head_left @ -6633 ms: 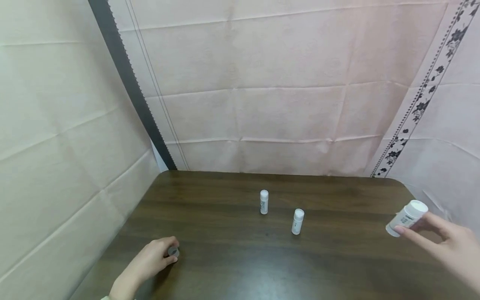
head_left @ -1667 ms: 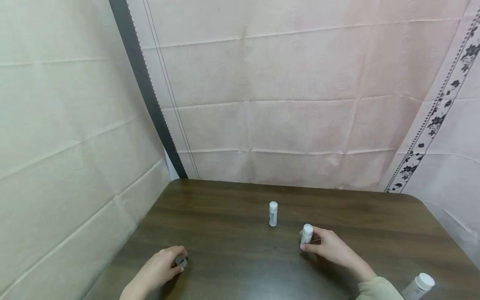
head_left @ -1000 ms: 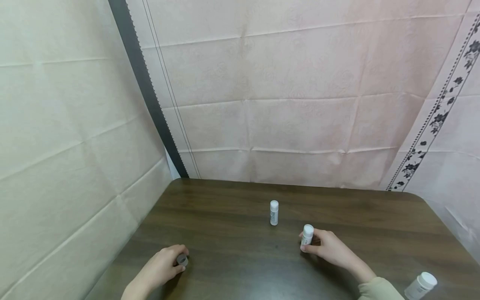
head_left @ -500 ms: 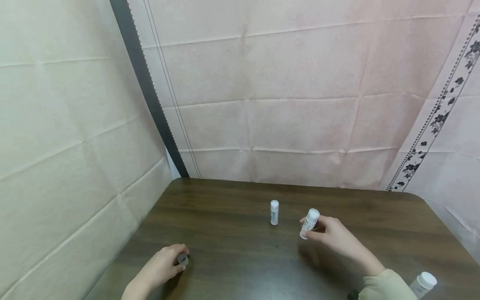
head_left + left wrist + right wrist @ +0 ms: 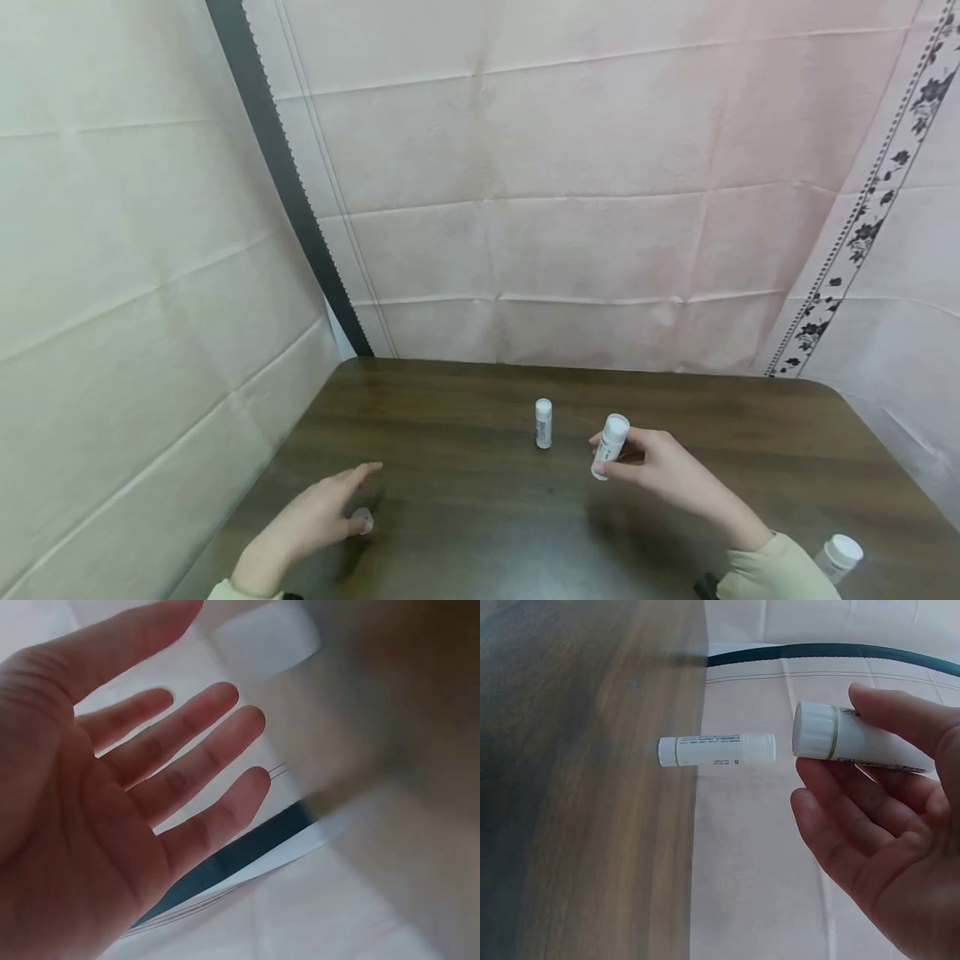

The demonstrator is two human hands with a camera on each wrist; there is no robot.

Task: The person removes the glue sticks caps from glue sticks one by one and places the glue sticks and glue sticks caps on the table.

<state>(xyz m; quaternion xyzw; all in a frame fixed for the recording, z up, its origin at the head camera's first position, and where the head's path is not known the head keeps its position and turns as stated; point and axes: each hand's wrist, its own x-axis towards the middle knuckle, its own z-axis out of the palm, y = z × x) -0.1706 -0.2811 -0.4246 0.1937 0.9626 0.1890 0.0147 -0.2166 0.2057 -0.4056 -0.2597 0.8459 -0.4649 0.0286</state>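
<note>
In the head view my right hand (image 5: pixel 667 471) pinches a white glue stick (image 5: pixel 611 442) between thumb and fingers, tilted and a little above the table. The right wrist view shows the held stick's white end pointing left, near a slimmer glue stick (image 5: pixel 718 750). That slimmer stick (image 5: pixel 543 425) stands upright, left of my right hand in the head view. My left hand (image 5: pixel 311 517) has its fingers spread, with a small pale round-topped thing (image 5: pixel 362 521) by its thumb. A blurred white shape (image 5: pixel 270 637) appears beyond the thumb in the left wrist view.
A thicker white glue stick (image 5: pixel 838 557) stands at the lower right, partly behind the right sleeve (image 5: pixel 776 571). The dark wooden table (image 5: pixel 450 467) ends at a pale cloth backdrop (image 5: pixel 570 250). Another cloth wall (image 5: pixel 150 333) runs along the left.
My right hand left the thick glue stick at the lower right, then gripped the middle one and raised it. My left hand has let go of the round-topped thing and spread its fingers.
</note>
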